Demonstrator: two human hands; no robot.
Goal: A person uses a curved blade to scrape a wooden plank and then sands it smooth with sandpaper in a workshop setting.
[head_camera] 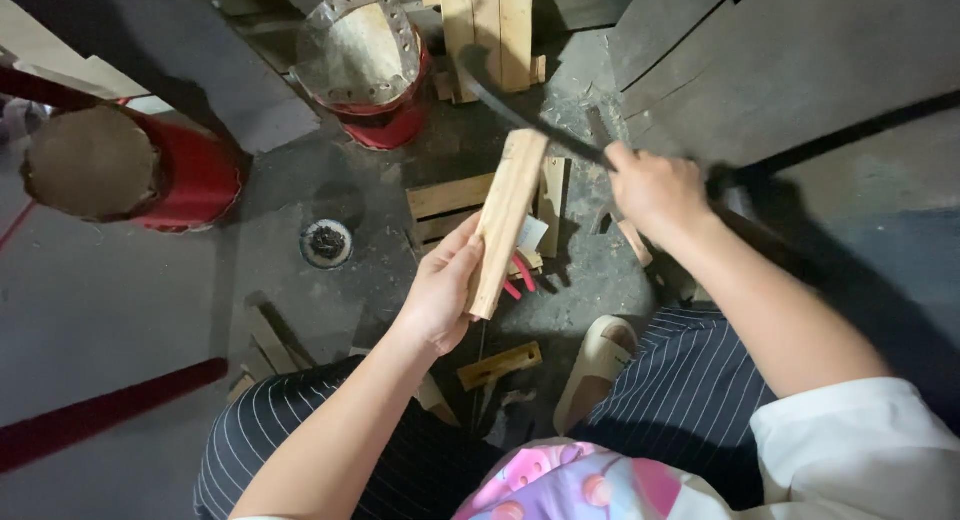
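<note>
The left hand [440, 295] had its fingers [468, 263] wrapped round the lower part of a pale wooden slat [507, 215], thumb on the near face, gripping it firmly. The slat stood tilted, lower end toward the person, upper end pointing away. The right hand [655, 190] was closed in a fist round the handle of a dark curved blade [510, 105]. The blade met the upper end of the slat; whether it had bitten into the wood could not be told, as that part was blurred.

Progress, as a judgement: the slat appeared whole, with no visible split, so the cutting was at an early stage. Short wood offcuts [500, 363] lay on the floor beneath the slat, suggesting similar pieces already worked.

Pose: the left forearm rose from the lower edge toward the slat, wrist bent slightly inward. The right forearm came from the right of the slat, wrist straight. Beyond the slat's upper end stood a stack of planks [488, 30]; left of the slat stood two red drums [190, 175], and a round floor drain [327, 243].
</note>
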